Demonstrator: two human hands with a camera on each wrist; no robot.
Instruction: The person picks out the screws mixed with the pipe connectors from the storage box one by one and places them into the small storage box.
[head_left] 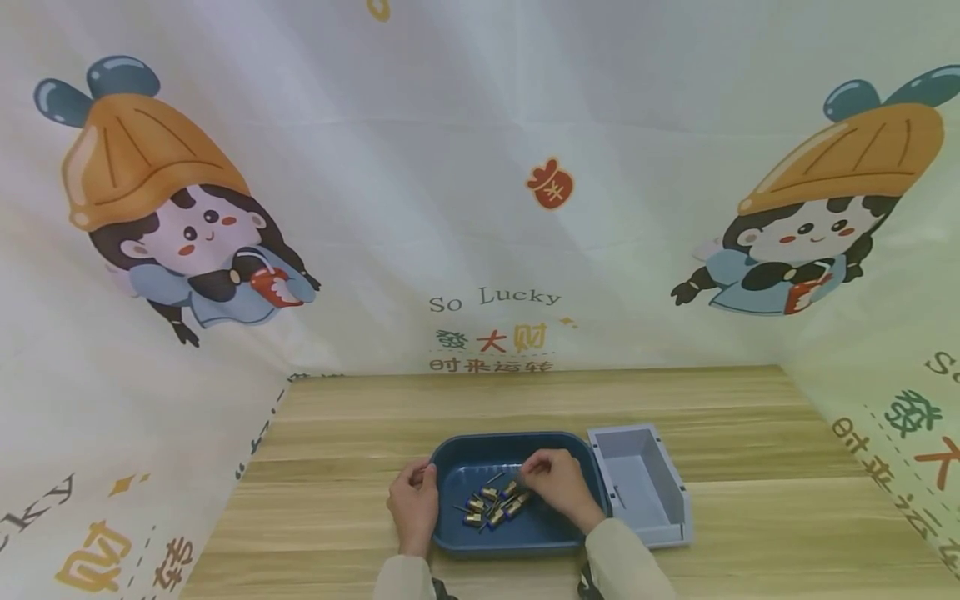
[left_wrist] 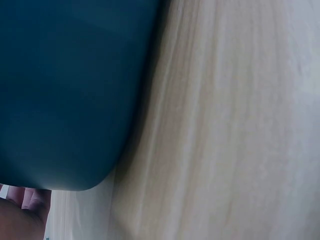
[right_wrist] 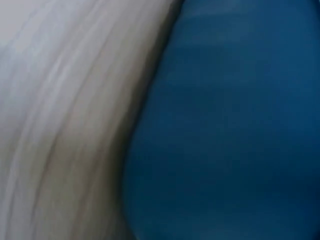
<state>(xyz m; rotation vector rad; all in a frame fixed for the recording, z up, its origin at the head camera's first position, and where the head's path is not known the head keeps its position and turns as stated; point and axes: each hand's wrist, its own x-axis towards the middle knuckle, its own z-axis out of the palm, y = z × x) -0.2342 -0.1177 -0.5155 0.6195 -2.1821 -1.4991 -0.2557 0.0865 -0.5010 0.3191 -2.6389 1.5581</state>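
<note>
A dark blue plastic tray (head_left: 517, 540) lies on the table with a small heap of brass-coloured pieces (head_left: 495, 504) inside, which have blue bands and thin metal shafts. My left hand (head_left: 414, 504) grips the tray's left rim, thumb at the edge. In the left wrist view, part of the left hand (left_wrist: 22, 215) shows beside the tray's corner. Over the tray's right half, my right hand (head_left: 558, 483) reaches in with bent fingers, fingertips close together at the upper right of the heap. I cannot tell whether a piece is between them. The right wrist view shows only tray (right_wrist: 225, 125) and tabletop.
Against the tray's right side stands a light grey bin (head_left: 678, 475) with a thin dark piece (head_left: 619, 497) in it. Wood-grain tabletop (head_left: 337, 467) surrounds both. Printed cloth (head_left: 390, 208) hangs behind and at both sides.
</note>
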